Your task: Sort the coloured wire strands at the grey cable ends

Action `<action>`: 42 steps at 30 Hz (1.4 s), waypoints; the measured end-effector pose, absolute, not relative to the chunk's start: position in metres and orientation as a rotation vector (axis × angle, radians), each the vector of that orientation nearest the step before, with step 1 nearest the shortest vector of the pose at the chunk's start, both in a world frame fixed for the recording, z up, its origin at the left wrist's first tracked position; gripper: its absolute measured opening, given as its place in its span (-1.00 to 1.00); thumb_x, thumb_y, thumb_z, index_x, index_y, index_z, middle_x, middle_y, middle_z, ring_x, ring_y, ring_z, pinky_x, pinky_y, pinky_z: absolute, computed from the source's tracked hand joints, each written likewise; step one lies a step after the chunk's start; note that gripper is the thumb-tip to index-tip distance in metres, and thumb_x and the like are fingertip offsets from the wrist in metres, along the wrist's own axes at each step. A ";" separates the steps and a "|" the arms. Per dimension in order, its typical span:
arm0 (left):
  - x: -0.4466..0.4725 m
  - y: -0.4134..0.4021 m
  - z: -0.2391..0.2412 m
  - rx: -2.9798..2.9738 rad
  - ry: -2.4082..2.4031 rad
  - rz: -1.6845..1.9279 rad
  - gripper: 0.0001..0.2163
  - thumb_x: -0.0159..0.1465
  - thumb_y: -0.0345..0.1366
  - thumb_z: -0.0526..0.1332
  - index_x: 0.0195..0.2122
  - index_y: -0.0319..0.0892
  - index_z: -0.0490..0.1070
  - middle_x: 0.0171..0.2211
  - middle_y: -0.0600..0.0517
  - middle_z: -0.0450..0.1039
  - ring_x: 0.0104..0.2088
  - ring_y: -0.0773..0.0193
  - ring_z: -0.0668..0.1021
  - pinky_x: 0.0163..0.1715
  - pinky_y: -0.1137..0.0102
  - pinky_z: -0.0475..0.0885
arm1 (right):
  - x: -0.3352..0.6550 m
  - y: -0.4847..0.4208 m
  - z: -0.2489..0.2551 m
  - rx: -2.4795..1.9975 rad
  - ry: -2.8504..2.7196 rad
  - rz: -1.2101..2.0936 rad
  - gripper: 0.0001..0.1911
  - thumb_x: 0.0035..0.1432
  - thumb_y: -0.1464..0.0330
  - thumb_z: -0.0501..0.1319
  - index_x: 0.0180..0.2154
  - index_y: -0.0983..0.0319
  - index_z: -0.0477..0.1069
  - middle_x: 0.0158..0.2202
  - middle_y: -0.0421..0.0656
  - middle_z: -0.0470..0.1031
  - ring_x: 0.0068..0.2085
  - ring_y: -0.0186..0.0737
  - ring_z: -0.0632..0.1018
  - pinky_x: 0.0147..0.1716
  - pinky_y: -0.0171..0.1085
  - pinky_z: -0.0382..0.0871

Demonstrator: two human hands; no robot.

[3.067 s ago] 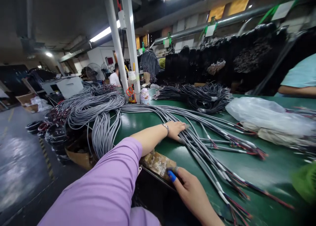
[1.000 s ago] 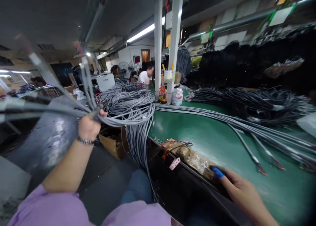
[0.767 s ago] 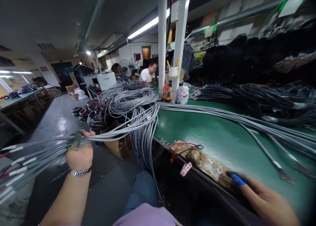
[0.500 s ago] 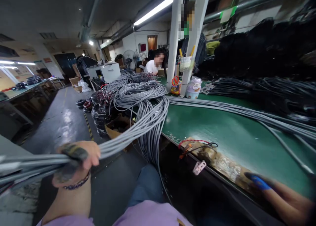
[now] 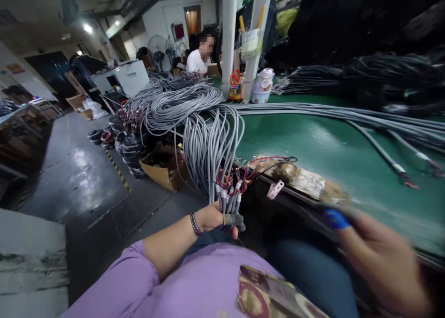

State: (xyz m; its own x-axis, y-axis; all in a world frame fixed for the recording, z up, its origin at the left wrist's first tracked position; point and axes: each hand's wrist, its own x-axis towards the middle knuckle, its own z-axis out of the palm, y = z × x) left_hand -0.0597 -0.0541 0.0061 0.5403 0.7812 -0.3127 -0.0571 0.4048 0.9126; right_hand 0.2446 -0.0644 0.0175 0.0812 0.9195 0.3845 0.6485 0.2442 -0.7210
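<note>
My left hand [image 5: 222, 219], with grey finger covers, is closed around a bundle of grey cables in front of my body. The stripped cable ends [image 5: 231, 193] stand up out of the fist, showing white bands and thin coloured wires. Behind it, the looped grey cables [image 5: 208, 146] hang over the bench edge. My right hand [image 5: 378, 253] is smeared by motion at the bench's front edge, with blue tape and a dark cover on its fingers. Whether it holds anything cannot be made out. Nearest to it lies a tape-covered cardboard strip [image 5: 309, 181].
Long grey cables [image 5: 313, 108] run across the green bench [image 5: 278, 132]. A pink clip [image 5: 275, 189] sits at its edge beside red and black leads. Below left are a cardboard box [image 5: 163, 169] and wrapped coils [image 5: 128, 151]. A person in white [image 5: 198, 58] sits beyond the cable pile.
My left hand has swung from the far left to in front of my body, bringing the cable ends with it. My right hand has shifted slightly left and up. The view has tilted downward.
</note>
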 end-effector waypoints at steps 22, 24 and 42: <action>-0.021 -0.046 -0.010 1.044 0.853 0.702 -0.64 -0.27 -0.22 0.52 -0.44 -0.27 0.55 -0.52 0.04 0.52 -0.47 0.29 0.51 -0.33 0.35 0.46 | 0.137 -0.053 0.011 -1.023 -1.924 0.964 -0.67 0.26 0.16 0.06 -0.41 0.18 0.44 -0.39 -0.10 0.47 -0.35 -0.17 0.48 -0.30 -0.23 0.41; -0.023 -0.049 -0.015 0.922 0.879 0.750 -0.57 -0.27 -0.16 0.53 -0.40 -0.28 0.54 -0.52 0.03 0.51 -0.51 0.28 0.52 -0.36 0.33 0.47 | 0.135 -0.053 0.006 -1.061 -1.857 0.965 -0.66 0.25 0.14 0.07 -0.45 0.18 0.40 -0.43 -0.12 0.44 -0.40 -0.19 0.45 -0.34 -0.23 0.40; -0.023 -0.043 -0.023 0.897 1.054 0.794 -0.59 -0.13 0.00 0.44 -0.49 -0.28 0.48 -0.67 0.09 0.35 -0.67 0.45 0.36 -0.64 0.50 0.27 | 0.142 -0.059 -0.033 -1.207 -1.023 1.752 -0.48 -0.21 0.03 0.42 -0.35 0.20 0.27 -0.65 -0.37 0.28 -0.64 -0.44 0.20 -0.65 -0.37 0.08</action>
State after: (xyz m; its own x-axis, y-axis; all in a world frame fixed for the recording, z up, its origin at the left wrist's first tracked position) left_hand -0.0230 -0.0429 -0.0233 0.2987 0.8783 -0.3734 -0.1169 0.4219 0.8991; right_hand 0.1416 -0.0593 -0.0335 -0.2635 0.9014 -0.3437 -0.1436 -0.3890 -0.9100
